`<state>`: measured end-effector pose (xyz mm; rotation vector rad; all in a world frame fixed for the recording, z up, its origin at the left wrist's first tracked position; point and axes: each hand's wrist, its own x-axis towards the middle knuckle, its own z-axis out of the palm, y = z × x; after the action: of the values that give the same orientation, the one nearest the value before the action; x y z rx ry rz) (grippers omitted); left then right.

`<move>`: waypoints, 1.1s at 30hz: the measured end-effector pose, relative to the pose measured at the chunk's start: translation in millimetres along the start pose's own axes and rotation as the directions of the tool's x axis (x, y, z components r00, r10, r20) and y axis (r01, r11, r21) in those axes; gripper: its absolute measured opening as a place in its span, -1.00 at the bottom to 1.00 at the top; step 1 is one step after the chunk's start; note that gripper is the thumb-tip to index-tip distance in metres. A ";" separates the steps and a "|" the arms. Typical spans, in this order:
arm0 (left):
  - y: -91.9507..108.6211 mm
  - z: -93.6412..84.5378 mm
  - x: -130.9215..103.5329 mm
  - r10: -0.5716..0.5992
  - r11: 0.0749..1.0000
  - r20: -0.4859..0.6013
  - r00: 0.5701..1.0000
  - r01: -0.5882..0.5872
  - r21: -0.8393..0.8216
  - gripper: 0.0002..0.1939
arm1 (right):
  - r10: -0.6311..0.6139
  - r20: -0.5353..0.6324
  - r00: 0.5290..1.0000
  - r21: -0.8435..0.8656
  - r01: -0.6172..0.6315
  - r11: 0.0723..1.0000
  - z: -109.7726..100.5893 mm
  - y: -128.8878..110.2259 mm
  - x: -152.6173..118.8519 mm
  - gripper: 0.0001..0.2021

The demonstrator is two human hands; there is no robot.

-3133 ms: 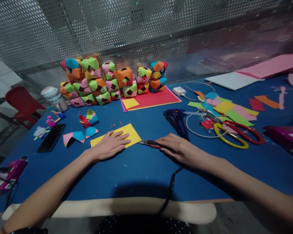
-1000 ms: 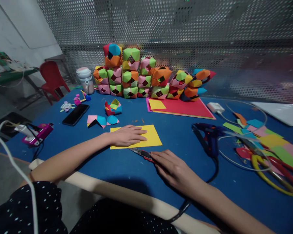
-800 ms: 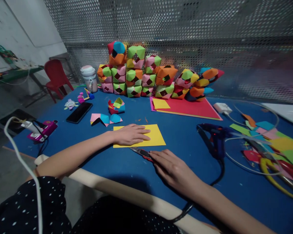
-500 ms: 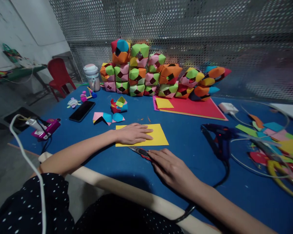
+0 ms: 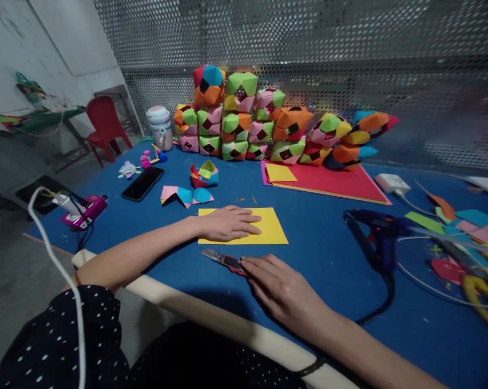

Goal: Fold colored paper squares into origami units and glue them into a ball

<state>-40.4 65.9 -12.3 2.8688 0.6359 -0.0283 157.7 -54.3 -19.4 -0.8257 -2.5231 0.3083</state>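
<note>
My left hand [image 5: 232, 223] lies flat, fingers stretched out, across the left half of a yellow paper sheet [image 5: 274, 229] on the blue table. Just below the sheet, my right hand [image 5: 286, 283] is closed round the handle of a red and black utility knife [image 5: 231, 263]. Its blade is out and points left, apart from the paper's lower edge. Joined pieces of folded coloured paper [image 5: 184, 195] lie beyond my left hand, with a small half-built paper ball [image 5: 205, 174] behind them.
Stacked paper balls [image 5: 236, 127] line the back by a perforated metal wall. Red sheets [image 5: 328, 182] lie before them. A glue gun [image 5: 383, 237] and paper scraps [image 5: 470, 227] are at right. A phone [image 5: 143, 183], a purple power strip [image 5: 85, 212] and a bottle [image 5: 160, 128] are at left.
My right hand has drawn the knife slightly left and toward me, away from the sheet's lower edge. My left hand stays flat on the paper. The whole view has shifted a little.
</note>
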 end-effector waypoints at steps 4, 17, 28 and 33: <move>1.1 -3.6 1.4 -0.040 0.992 -0.069 0.997 0.031 -0.120 -0.62 | 0.019 -0.031 0.999 0.004 -0.019 1.000 -5.2 2.9 -8.6 -0.64; -6.2 -15.7 -47.5 -0.262 0.964 -0.064 0.963 0.258 -0.059 -0.45 | 0.127 -0.144 0.981 -0.074 -0.139 0.987 -34.8 21.7 -61.5 -0.66; -4.4 0.6 -50.9 -0.227 0.973 -0.223 0.948 0.228 -0.025 -0.63 | 0.203 -0.220 0.954 -0.124 -0.234 0.964 -41.4 37.8 -90.8 -0.65; -7.9 6.3 -53.0 -0.167 0.986 -0.311 0.936 0.165 -0.035 -0.67 | 0.264 -0.305 0.915 -0.148 -0.319 0.936 -42.8 42.1 -96.8 -0.67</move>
<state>-91.6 49.6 -16.7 2.8257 0.9330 0.4120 268.8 -76.6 -31.7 -1.2381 -2.1849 0.0314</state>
